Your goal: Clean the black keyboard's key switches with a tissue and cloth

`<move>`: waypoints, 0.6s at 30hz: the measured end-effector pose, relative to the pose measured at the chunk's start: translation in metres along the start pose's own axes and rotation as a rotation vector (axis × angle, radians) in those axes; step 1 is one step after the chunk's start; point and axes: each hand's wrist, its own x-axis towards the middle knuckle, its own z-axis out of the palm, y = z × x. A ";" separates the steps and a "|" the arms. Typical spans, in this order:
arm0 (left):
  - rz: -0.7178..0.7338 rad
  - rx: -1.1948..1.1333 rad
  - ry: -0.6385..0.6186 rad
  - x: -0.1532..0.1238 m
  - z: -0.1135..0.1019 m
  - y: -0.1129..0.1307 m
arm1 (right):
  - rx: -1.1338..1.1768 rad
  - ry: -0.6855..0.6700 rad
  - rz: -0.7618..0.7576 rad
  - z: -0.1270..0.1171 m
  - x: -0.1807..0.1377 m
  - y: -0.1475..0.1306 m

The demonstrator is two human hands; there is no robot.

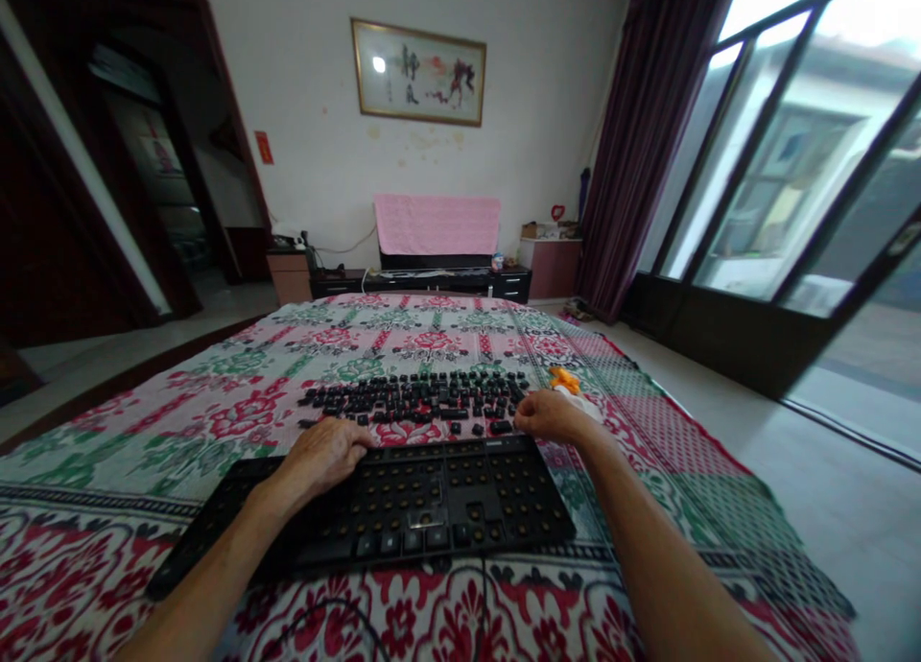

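A black computer keyboard (467, 489) lies on the patterned cloth, most of its keycaps off and the key posts bare. A few keycaps (389, 543) sit in its nearest row. Beyond its far edge many loose black keycaps (432, 393) are spread in rough rows. My left hand (327, 454) is over the keyboard's far left part, fingers curled together at the edge by the keycaps. My right hand (545, 415) is at the right end of the loose keycaps, thumb and fingers pinched. What either hand holds, if anything, is too small or hidden to make out.
A red, green and white patterned cloth (432, 341) covers the table. An orange object (565, 380) and something white (584, 405) lie beyond my right hand. The keyboard's cable (484, 600) runs toward me. A low cabinet (424, 281) stands at the far wall.
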 end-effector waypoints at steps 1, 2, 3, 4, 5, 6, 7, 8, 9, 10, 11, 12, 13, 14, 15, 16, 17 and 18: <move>-0.001 0.002 0.001 0.000 0.000 0.000 | -0.003 -0.001 -0.001 -0.001 0.000 -0.001; -0.003 0.005 0.004 0.000 0.000 0.000 | -0.006 -0.001 0.001 -0.002 -0.001 -0.002; -0.005 0.007 0.008 0.000 0.001 -0.001 | -0.011 -0.002 0.005 -0.003 -0.001 -0.003; -0.008 0.009 0.011 0.000 0.001 -0.001 | -0.016 -0.005 0.008 -0.004 -0.002 -0.004; -0.011 0.010 0.010 0.001 0.001 -0.001 | -0.021 -0.009 0.010 -0.004 -0.003 -0.005; -0.012 0.009 0.008 0.001 0.002 -0.001 | -0.026 -0.013 0.011 -0.005 -0.003 -0.006; -0.010 0.008 0.007 0.001 0.002 -0.002 | -0.031 -0.016 0.011 -0.005 -0.003 -0.006; -0.004 0.008 0.006 0.001 0.002 -0.002 | -0.036 -0.018 0.011 -0.005 -0.003 -0.007; 0.000 0.008 0.007 0.002 0.002 -0.002 | -0.042 -0.018 0.012 -0.006 -0.003 -0.007; 0.003 0.009 0.006 0.002 0.002 -0.002 | -0.047 -0.016 0.014 -0.006 -0.003 -0.008; 0.001 0.010 0.005 0.002 0.002 -0.003 | -0.053 -0.014 0.016 -0.006 -0.003 -0.008; -0.005 0.011 0.002 0.002 0.002 -0.003 | -0.058 -0.013 0.016 -0.006 -0.003 -0.009; -0.013 0.010 -0.002 0.002 0.001 -0.003 | -0.062 -0.012 0.014 -0.006 -0.003 -0.009; -0.020 0.009 -0.004 0.001 0.001 -0.003 | -0.065 -0.012 0.009 -0.006 -0.003 -0.010; -0.023 0.011 -0.006 0.001 0.000 -0.003 | -0.068 -0.012 0.004 -0.006 -0.003 -0.010; -0.021 0.014 -0.007 0.001 0.000 -0.003 | -0.070 -0.013 -0.002 -0.006 -0.004 -0.010; -0.016 0.019 -0.006 0.001 0.000 -0.003 | -0.071 -0.014 -0.007 -0.006 -0.004 -0.010; -0.011 0.025 -0.006 0.000 -0.001 -0.003 | -0.071 -0.015 -0.008 -0.006 -0.004 -0.011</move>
